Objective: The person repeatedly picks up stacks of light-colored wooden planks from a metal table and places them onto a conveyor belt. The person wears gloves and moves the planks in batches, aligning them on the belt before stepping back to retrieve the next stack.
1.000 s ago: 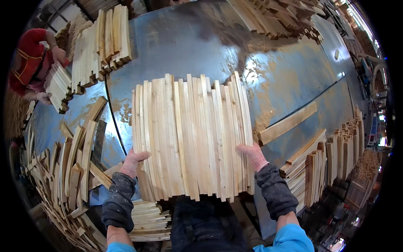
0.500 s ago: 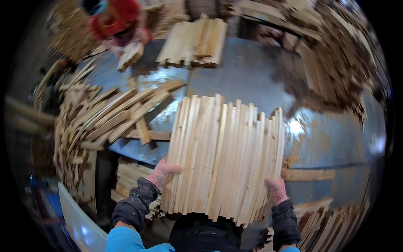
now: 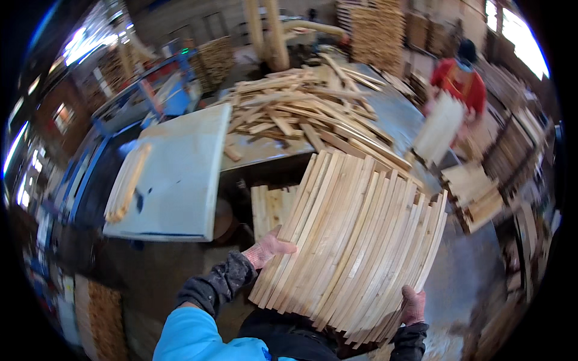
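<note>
A wide row of pale wooden strips (image 3: 352, 243), pressed side by side, is clamped between my two gloved hands in front of my body. My left hand (image 3: 269, 248) grips the left edge with its thumb over the top. On the right edge, near the lower corner, my right hand (image 3: 413, 305) squeezes the outer strips. The strips' ends are uneven. What lies under the row is mostly hidden, including the fingers below it.
Loose wood pieces (image 3: 289, 108) are heaped on the metal table (image 3: 259, 151) ahead. To the left stands a machine with a pale flat table (image 3: 174, 174) bearing a few strips (image 3: 127, 180). At far right, a co-worker in red (image 3: 475, 87) holds another wooden bundle (image 3: 439, 129).
My view has swung left, bringing the pale machine table into sight. The row of strips has turned with me, still between both hands, and is now tilted.
</note>
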`<state>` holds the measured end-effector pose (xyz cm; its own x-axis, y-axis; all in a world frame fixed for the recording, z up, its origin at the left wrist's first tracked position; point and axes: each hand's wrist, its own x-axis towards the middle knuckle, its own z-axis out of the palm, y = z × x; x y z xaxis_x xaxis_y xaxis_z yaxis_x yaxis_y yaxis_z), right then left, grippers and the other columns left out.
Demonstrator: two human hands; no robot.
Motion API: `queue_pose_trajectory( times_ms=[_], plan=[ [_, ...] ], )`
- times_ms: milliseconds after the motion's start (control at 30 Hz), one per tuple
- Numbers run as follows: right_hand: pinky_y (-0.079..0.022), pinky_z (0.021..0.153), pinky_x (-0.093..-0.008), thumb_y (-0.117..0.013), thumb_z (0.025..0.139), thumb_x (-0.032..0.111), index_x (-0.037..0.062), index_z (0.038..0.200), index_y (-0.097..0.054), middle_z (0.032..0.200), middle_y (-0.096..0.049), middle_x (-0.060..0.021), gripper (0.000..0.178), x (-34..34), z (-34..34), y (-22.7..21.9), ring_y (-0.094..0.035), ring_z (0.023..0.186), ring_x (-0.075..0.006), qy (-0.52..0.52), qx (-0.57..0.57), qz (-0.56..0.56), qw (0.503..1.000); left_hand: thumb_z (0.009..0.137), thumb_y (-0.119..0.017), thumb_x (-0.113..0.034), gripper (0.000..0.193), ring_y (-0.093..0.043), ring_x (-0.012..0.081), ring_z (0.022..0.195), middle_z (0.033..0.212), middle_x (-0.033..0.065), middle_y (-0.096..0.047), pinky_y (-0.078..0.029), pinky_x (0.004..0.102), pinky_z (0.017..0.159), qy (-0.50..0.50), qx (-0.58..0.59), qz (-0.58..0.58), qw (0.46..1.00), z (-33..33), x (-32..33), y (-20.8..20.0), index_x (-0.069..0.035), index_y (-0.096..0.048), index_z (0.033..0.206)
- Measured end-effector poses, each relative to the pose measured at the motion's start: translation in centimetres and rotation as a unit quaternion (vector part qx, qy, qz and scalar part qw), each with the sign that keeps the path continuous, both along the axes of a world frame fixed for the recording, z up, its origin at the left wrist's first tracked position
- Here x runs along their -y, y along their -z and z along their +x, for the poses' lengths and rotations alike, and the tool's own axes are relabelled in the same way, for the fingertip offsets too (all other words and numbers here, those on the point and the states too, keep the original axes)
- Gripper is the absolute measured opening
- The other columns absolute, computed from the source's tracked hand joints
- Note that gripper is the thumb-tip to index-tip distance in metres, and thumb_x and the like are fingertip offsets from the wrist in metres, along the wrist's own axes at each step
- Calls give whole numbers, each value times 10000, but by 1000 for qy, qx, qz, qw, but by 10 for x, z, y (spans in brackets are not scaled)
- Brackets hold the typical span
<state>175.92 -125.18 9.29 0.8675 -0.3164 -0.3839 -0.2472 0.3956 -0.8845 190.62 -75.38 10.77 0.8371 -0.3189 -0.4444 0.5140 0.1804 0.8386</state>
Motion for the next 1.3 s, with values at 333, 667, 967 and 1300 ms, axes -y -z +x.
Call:
queue_pose_trajectory(
  times_ms=[333,667,967,1300],
  plan=[
    [-570,1021,-417,-899,834,208,-45,1480,-574,1302,-735,-130,767,-209,24,-25,-717,1154,-263,-215,-47,-57,974,849,-884,-164,683,-692,204,1199,1342,66,-720,-539,367,1079,-157,-70,-8,985,-150,-233,18,-62,-620,1471],
    [-645,839,-379,-790,925,-32,-25,1358,-615,1146,-743,-139,467,-489,85,22,-752,947,-258,-229,-197,-41,952,843,-917,-172,855,-676,303,1240,1414,192,-658,-544,440,1107,-177,-94,39,979,-109,-507,75,39,-472,1543],
    [-636,885,-404,-793,927,10,-13,1306,-668,1095,-756,-118,400,-566,188,55,-748,938,-256,-206,-173,-47,962,842,-922,-479,977,-633,376,1343,1456,253,-626,-499,452,1172,-21,70,326,943,49,-588,97,81,-492,1517],
    [-624,914,-367,-794,920,-6,-4,1320,-634,1103,-732,-108,431,-653,317,74,-730,973,-236,-170,-60,-59,982,842,-828,-656,1182,-451,402,1538,1646,274,-471,-432,494,1220,45,147,604,782,223,-647,87,-5,-315,1686]
  ],
)
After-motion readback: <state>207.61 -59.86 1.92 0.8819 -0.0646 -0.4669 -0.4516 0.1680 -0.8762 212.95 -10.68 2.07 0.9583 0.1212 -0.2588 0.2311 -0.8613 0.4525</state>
